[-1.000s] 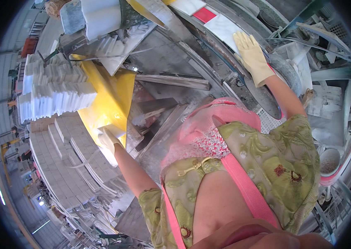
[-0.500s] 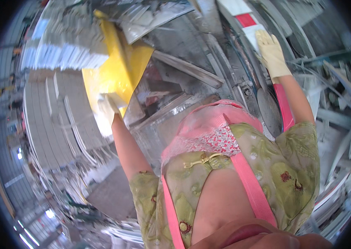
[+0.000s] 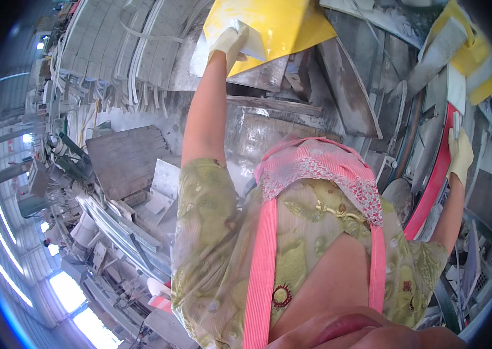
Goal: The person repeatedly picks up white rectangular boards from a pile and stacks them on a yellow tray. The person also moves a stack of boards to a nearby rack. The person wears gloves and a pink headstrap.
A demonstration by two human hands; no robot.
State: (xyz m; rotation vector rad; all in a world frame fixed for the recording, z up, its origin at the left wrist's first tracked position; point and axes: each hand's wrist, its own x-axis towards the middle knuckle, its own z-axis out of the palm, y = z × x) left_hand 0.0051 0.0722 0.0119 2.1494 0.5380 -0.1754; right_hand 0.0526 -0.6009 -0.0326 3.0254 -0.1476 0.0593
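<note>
My left hand [image 3: 230, 45], in a pale cream glove, reaches to the upper middle. Its fingers are closed on the edge of a small whitish tile [image 3: 253, 45], which lies over a glossy yellow sheet [image 3: 292, 23]. At the right my gloved right hand [image 3: 460, 156] is closed around a thin, light grey flat piece [image 3: 456, 122] seen nearly edge-on. Beside that hand runs a long red strip [image 3: 439, 174], with a white strip [image 3: 456, 87] at its far end. What the right fingers cover is hidden.
Stacks of long grey slabs [image 3: 103, 43] stand at the upper left. Dusty boards [image 3: 350, 87] lean beyond my apron [image 3: 315, 163]. A brown-grey panel [image 3: 129, 160] lies at the left. Another yellow sheet [image 3: 484, 64] is draped at the upper right.
The view has swung, shifting the yellow sheet up and right. My right hand, earlier stretched flat on the white strip, now grips a thin grey piece. The left hand remains at the yellow sheet.
</note>
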